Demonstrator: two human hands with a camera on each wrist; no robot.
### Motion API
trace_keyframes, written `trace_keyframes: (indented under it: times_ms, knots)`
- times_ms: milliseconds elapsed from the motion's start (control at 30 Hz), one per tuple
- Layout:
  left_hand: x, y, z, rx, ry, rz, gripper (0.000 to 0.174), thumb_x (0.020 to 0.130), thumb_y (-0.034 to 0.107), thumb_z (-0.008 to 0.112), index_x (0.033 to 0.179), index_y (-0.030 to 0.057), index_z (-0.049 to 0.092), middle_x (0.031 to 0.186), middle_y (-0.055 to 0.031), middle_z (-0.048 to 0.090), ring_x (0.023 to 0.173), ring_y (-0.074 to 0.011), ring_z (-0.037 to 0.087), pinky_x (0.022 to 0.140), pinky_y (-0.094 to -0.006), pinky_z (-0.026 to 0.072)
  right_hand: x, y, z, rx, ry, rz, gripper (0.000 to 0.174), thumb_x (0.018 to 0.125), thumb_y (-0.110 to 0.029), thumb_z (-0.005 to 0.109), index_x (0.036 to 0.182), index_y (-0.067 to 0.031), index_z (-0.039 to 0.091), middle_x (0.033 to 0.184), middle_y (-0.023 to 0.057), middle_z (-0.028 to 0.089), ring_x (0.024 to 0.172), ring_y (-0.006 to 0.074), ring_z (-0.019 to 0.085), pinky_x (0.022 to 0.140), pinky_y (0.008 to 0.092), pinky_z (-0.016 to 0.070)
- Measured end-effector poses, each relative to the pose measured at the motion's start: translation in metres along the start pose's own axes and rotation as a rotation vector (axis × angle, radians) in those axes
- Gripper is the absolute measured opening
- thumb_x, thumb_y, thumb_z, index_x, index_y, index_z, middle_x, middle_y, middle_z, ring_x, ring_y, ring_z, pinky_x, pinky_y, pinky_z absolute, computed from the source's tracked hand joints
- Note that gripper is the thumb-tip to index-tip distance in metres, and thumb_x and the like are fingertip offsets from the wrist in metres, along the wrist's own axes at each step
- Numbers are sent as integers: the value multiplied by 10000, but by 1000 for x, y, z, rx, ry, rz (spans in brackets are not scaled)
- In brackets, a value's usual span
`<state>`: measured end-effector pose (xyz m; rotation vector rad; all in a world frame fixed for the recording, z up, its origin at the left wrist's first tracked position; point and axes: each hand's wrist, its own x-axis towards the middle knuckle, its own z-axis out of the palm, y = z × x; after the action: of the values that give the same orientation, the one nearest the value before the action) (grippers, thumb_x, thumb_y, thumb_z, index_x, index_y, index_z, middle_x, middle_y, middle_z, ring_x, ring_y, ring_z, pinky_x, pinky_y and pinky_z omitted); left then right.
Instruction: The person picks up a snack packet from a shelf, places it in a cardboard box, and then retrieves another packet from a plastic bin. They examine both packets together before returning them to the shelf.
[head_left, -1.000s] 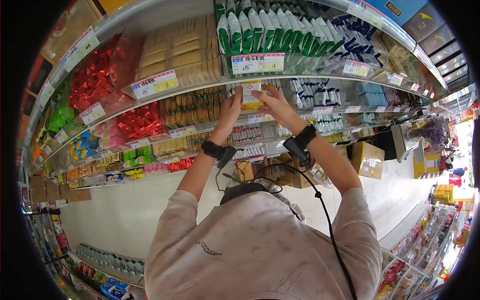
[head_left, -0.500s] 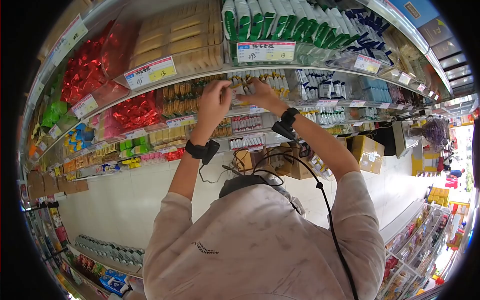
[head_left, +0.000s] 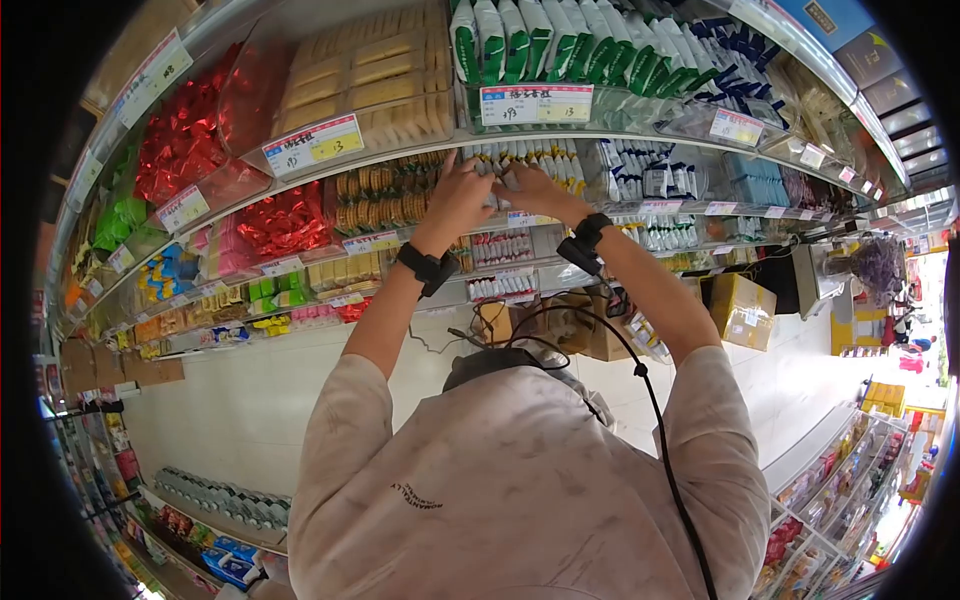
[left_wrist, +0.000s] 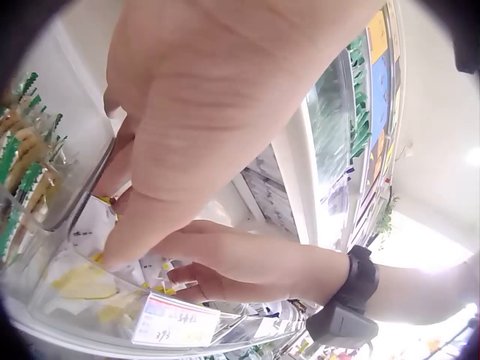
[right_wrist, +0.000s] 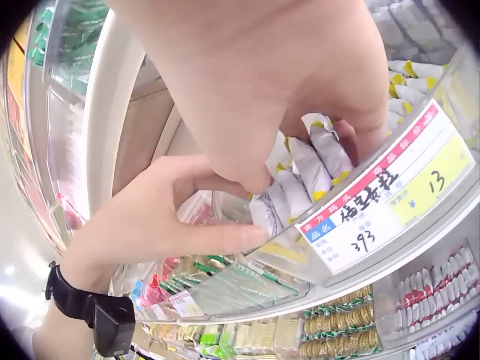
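Note:
White snack packets with yellow ends [right_wrist: 330, 154] stand in a row inside a clear bin, behind a price tag [right_wrist: 386, 199]. In the head view, my left hand [head_left: 462, 203] and right hand [head_left: 538, 193] reach close together into this bin, under the shelf above. My left hand [right_wrist: 161, 214] pinches the packet [right_wrist: 271, 210] at the row's end, thumb in front and fingers farther back. From above, my right hand [right_wrist: 285, 82] grips several packets between thumb and curled fingers. Part of the row is hidden beneath it.
Green-wrapped biscuits [head_left: 365, 200] lie in the bin to the left, blue-and-white packets [head_left: 650, 175] to the right. The upper shelf's edge [head_left: 420, 145] runs just above the hands. A black cable [head_left: 650, 420] hangs by the right arm; cardboard boxes [head_left: 742, 310] stand below.
A white-and-yellow packet held up in front of the bin has gone down into the row. My left hand drew away from it, then came back to the packets beside my right hand.

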<state>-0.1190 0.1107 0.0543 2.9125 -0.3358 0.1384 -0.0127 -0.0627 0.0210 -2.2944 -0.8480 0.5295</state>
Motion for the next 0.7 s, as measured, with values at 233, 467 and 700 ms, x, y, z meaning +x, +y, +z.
trace_keyframes:
  times_ms: [233, 467, 700]
  knots:
    - [20, 3, -10, 65, -191, -59, 615, 733, 196, 854, 1236, -20, 572, 919, -139, 705, 1077, -349, 641, 1206, -593, 227, -16, 4, -19, -16, 23, -61, 420, 844, -343, 678, 1144, -49, 683, 940, 267, 699, 982, 439, 656, 885, 497, 511]
    - [35, 5, -11, -68, -213, -126, 271, 769, 75, 777, 1013, 30, 669, 749, -110, 672, 844, -347, 680, 1188, -647, 206, -17, 29, -26, -253, 207, -139, 305, 843, -245, 687, 1107, -95, 714, 948, 170, 721, 963, 354, 670, 867, 448, 533]
    - [32, 1, 13, -115, 26, -90, 163, 851, -9, 645, 716, 62, 586, 626, -111, 558, 712, -345, 615, 1188, -673, 164, -21, 60, -43, -208, 45, -274, 272, 822, -175, 684, 1087, -133, 729, 1137, 181, 693, 1111, 384, 632, 946, 489, 513]
